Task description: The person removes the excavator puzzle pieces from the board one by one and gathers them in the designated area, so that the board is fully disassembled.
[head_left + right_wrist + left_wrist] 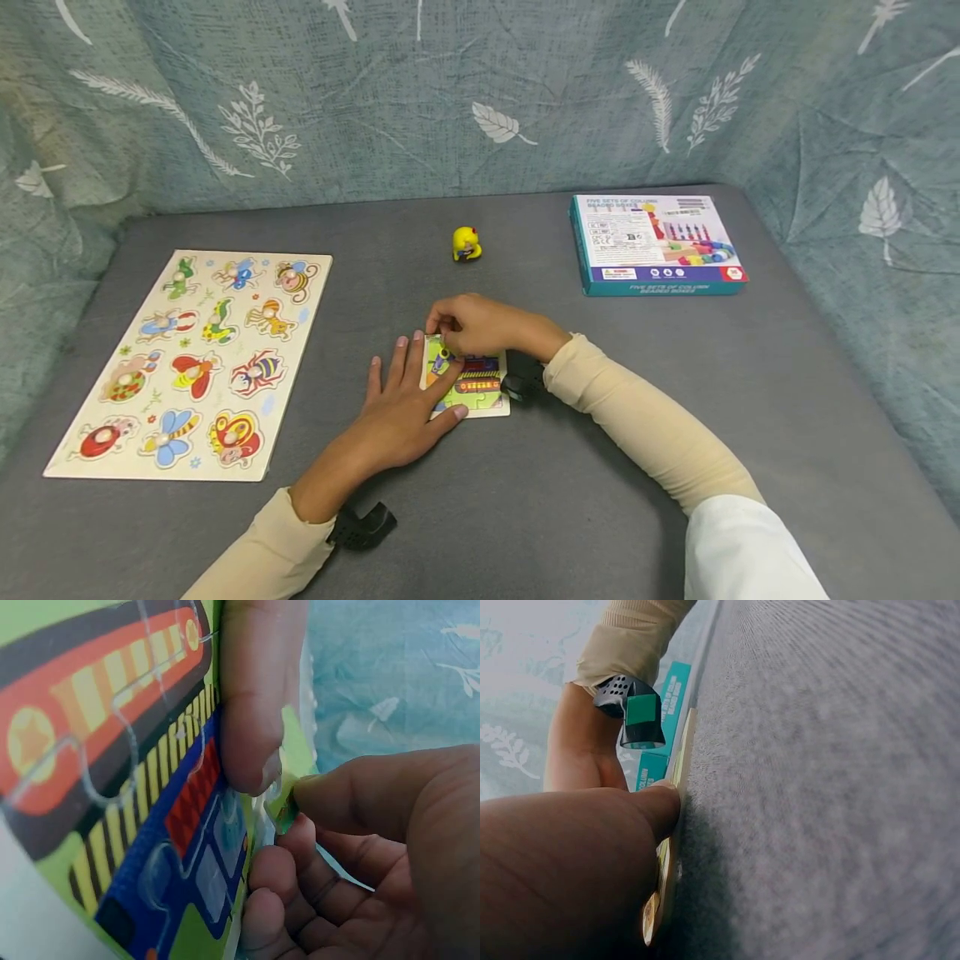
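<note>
A small jigsaw puzzle (482, 388) with a striped, tracked vehicle on a light green ground lies flat in front of me. My left hand (397, 417) rests over its left side, fingers spread, with the thumb by the lower edge; in the left wrist view that thumb (662, 806) touches the board's rim. At the puzzle's upper left, my right hand (483, 323) bends over the board. Close up in the right wrist view, its thumb and finger pinch a green puzzle piece (282, 808), tilted up beside a left-hand finger (253, 720).
A wooden peg board with insect pictures (197, 367) lies on the left of the grey table (570, 500). Beyond the puzzle sits a small yellow toy (466, 243). A teal-edged bead game box (660, 244) lies at the back right, before a leaf-patterned curtain (420, 108).
</note>
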`<state>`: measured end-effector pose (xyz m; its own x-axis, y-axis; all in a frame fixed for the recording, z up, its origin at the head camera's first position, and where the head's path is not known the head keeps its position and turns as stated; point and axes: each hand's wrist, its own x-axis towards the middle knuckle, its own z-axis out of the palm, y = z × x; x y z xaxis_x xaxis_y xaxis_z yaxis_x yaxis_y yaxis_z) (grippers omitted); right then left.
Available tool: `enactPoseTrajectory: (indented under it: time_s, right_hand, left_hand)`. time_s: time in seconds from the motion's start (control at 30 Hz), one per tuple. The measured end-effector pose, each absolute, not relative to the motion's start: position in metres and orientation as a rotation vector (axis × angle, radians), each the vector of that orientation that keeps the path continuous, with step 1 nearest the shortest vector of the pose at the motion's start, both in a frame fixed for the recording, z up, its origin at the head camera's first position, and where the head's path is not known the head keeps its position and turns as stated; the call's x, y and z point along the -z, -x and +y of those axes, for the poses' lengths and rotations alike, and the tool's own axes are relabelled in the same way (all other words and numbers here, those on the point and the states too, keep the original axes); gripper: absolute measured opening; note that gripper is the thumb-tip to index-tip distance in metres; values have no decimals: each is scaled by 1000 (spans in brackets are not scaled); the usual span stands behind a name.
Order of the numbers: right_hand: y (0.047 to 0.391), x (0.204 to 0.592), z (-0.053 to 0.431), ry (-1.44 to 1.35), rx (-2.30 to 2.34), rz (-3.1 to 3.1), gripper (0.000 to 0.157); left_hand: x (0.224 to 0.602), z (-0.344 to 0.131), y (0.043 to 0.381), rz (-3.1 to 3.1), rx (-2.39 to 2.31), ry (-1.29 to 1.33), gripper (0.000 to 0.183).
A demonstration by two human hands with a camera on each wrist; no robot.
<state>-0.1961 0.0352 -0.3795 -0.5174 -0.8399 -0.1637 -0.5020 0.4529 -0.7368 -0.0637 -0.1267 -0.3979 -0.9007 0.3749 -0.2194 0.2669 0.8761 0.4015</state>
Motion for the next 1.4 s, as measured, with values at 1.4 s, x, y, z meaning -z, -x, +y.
enactPoseTrajectory:
  time_s: [1.4]
  right_hand:
    - [212, 373, 79, 1045, 1135, 2241, 26]
  left_hand:
    - [398, -123, 64, 2780, -467, -431, 67]
